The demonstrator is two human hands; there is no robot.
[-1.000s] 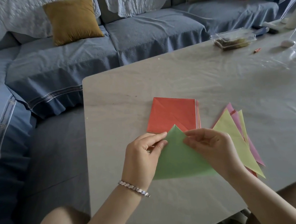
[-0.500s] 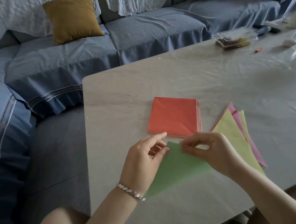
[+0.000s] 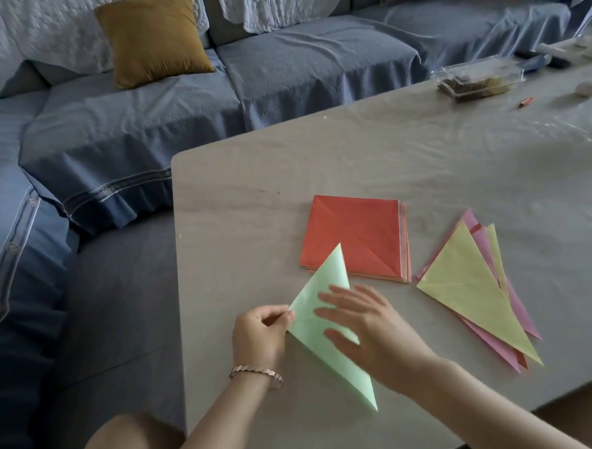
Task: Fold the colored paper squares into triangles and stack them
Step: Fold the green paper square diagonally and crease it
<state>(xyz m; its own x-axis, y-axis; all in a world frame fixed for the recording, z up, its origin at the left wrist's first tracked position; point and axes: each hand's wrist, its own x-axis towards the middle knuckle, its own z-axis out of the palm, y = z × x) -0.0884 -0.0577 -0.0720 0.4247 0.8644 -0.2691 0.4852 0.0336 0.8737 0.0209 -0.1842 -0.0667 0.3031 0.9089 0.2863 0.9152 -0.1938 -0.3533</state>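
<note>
The left hand (image 3: 259,336) pinched the green triangle (image 3: 313,312) at its left corner to steady it; the right hand (image 3: 369,333), open-fingered, pressed it flat onto the desk (image 3: 252,199), likely creasing.

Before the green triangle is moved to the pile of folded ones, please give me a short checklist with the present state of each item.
1. Green triangle folded into a triangle: ok.
2. Crease pressed flat: cannot tell; the right hand lies flat on it.
3. Left hand pinching the left corner: ok.
4. Folded pile, yellow on top, free to receive it: ok.
5. Square stack, red on top, apart from the pile: ok.
6. Green tip off the square stack: not ok, it overlaps the stack's near corner.
</note>
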